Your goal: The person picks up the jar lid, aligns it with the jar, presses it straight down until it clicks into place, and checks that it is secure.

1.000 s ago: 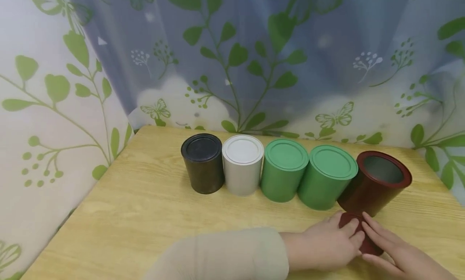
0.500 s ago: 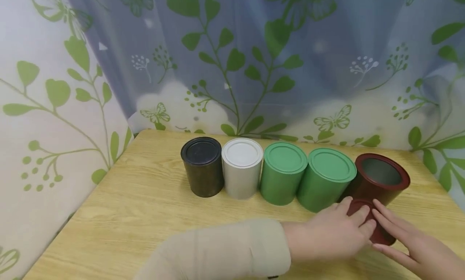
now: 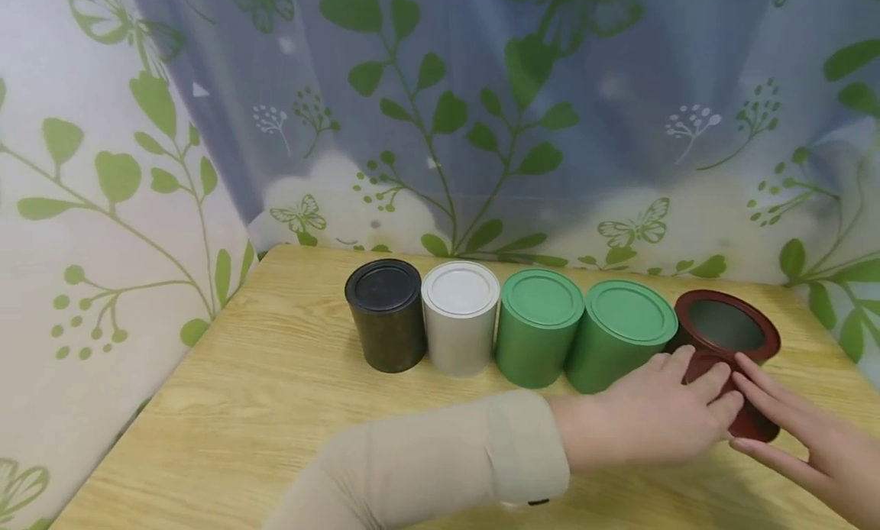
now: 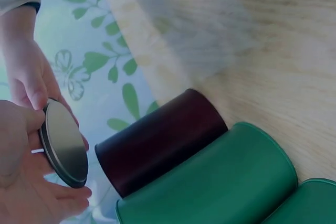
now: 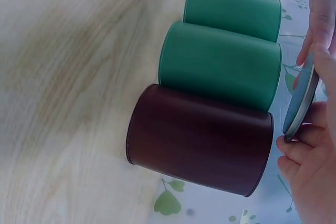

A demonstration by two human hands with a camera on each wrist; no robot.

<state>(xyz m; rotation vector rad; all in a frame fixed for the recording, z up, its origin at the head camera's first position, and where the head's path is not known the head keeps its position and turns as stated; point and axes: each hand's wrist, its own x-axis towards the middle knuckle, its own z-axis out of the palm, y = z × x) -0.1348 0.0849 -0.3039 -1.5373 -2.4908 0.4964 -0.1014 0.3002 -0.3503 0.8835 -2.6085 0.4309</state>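
- Nearest us, our left hand (image 3: 653,415) and right hand (image 3: 818,446) pinch the dark red lid (image 3: 752,423) between them, fingers curled round its rim, just in front of the open dark red can (image 3: 729,328) and a little off the table (image 3: 275,408).
- The lid looks like thin, stiff, light metal with a smooth grey underside (image 4: 65,142); we judge it slippery on its faces, so the rim is the place to hold it.
- Beyond, the red can stands at the right end of a touching row: two green cans (image 3: 619,339), a white one (image 3: 459,316), a black one (image 3: 385,312).
- Compared with a second ago, the lid has left the tabletop and come closer to the can's mouth.
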